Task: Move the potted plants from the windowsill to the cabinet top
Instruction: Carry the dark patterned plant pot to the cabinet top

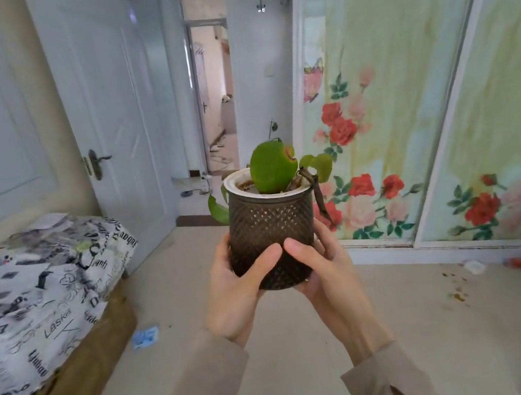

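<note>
**Potted plant carried two-handed, upright, centre of frame; cabinet top not identified**

Found the potted plant (270, 230) at frame centre, held clear of the floor and touching nothing but the hands. Noted the dark textured outer pot standing upright, long axis vertical, pale inner rim level, green leaves rising above it and one brown withered leaf hanging down the right side.

Left hand (234, 292) wrapped round the lower left of the pot, thumb laid across the front. Right hand (320, 267) closed likewise on the lower right, thumb nearly meeting the other at the pot's front. Both curled firmly about the pot, neither nearer than the other; load shared evenly, pot directly ahead of both wrists.

No windowsill seen. No surface positively identified as the cabinet top: covered box (37, 299) at lower left, floral sliding doors (409, 101) at right, open doorway (217, 100) at upper centre. Judged mid-carry; direction of the set-down could not be told.
</note>
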